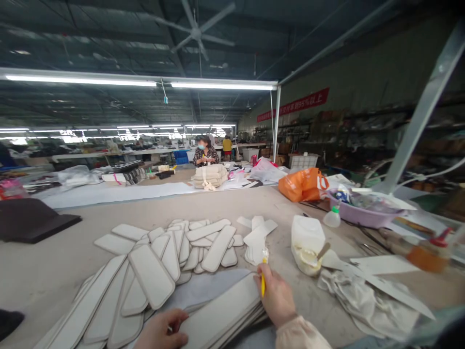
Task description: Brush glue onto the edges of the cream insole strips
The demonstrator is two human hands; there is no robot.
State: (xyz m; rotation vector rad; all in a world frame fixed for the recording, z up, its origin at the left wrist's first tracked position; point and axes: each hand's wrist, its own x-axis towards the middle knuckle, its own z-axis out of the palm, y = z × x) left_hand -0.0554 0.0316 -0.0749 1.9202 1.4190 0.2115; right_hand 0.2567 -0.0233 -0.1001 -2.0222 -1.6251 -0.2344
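- Panel stack (223, 312): on worktop (290, 315), between both hands.
- Left hand (162, 332): fingers curled, touching stack's left end; can't tell if gripping.
- Right hand (279, 296): closed round yellow-handled brush (263, 283), at stack's right end, brush tip pointing away from stack.
- Loose panels (152, 276): overlapping, left of and beyond stack.
- White container (308, 232): beyond stack, to its right.
- Crumpled cloth (363, 298): right of stack.

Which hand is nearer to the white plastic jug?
Right: the right hand is below-left of the jug in the picture; the left hand is farther left and lower, at the panel stack.
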